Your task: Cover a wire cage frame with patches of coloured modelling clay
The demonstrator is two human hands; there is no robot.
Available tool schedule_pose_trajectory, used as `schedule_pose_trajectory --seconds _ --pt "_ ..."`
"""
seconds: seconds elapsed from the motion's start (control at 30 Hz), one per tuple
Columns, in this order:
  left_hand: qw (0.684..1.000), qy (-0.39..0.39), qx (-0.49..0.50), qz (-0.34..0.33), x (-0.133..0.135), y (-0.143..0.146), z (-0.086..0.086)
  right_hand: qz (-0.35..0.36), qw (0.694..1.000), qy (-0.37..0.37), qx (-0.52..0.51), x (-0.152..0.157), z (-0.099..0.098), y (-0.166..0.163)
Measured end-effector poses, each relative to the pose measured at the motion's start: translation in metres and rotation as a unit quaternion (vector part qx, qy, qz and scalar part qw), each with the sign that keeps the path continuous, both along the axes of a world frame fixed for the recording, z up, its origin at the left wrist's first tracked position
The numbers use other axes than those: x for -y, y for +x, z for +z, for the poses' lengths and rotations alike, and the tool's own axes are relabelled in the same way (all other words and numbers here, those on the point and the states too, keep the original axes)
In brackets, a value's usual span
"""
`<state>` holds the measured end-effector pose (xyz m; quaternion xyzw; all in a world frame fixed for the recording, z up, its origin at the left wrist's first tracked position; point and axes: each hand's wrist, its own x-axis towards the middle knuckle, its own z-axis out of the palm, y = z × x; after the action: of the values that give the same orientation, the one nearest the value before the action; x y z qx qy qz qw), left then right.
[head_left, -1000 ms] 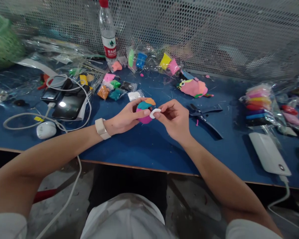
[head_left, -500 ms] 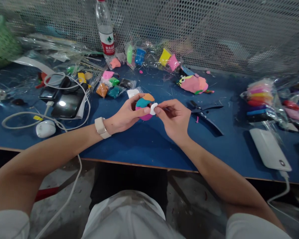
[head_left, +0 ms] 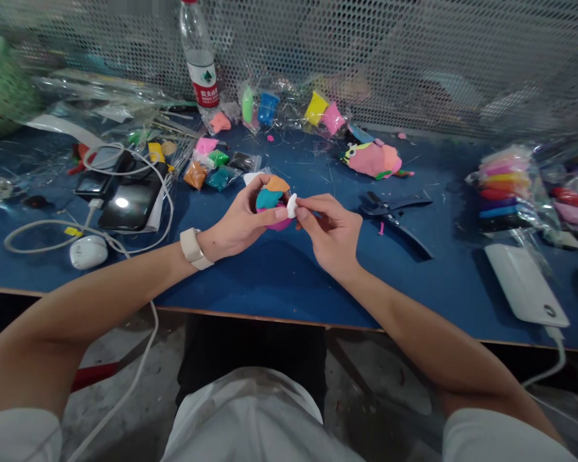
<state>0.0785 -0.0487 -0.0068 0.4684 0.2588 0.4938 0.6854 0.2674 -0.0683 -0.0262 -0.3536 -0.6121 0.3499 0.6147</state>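
Observation:
My left hand (head_left: 243, 221) is closed around a rounded clay figure (head_left: 270, 197) coloured teal, orange and magenta. Between the thumb and fingertips of my right hand (head_left: 332, 231) is a small flat piece of white clay (head_left: 291, 206), right beside the figure's right side. Whether the white piece touches the figure I cannot tell. Part of the figure is hidden behind my left fingers. Behind my left hand lies a white packet (head_left: 252, 179). To the right of my right hand are dark-handled pliers (head_left: 395, 215).
A pink clay fish (head_left: 373, 159) lies farther back. Bagged clay (head_left: 216, 167), a water bottle (head_left: 203, 70), a phone (head_left: 132, 199) and a looping white cable (head_left: 33, 226) are on the left. Clay packs (head_left: 503, 186) and a white power bank (head_left: 527, 285) are on the right.
Both hands have shifted slightly left with the clay figure and the white piece. The white piece has turned and now shows a narrower side.

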Motion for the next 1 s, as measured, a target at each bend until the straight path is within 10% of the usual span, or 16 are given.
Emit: schedule_pose_trajectory --seconds 0.67,1.0 --pt "0.998 0.053 -0.028 -0.028 -0.001 -0.005 0.001 0.165 0.962 -0.201 -0.084 -0.014 0.001 0.004" --pt "0.997 0.07 -0.023 -0.005 -0.002 -0.009 -0.009 0.199 0.96 -0.187 -0.057 -0.009 0.001 0.004"
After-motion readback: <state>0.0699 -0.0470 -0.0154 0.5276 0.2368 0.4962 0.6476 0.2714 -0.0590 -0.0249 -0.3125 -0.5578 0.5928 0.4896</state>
